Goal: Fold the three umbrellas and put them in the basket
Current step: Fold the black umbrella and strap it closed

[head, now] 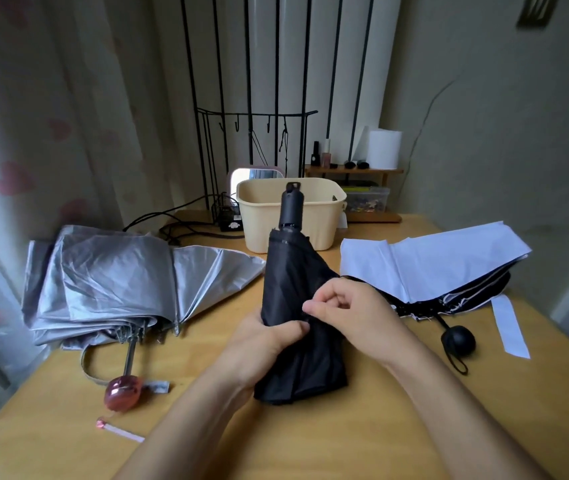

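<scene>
Black umbrella [290,271] mid-table, handle toward 12 o'clock. Left hand [265,344] wrapped round canopy, steadying bundle. Right hand [352,313] pinching fabric pleat, likely to tidy folds. Silver umbrella [110,271] at 9 o'clock, white umbrella [432,265] at 3 o'clock, both loose. Basket [262,223] at 12 o'clock, behind handle.

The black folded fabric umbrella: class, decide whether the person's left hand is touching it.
Touching. The head view shows the left hand gripping the black folded fabric umbrella, with the thumb pressed onto its cloth.
</scene>
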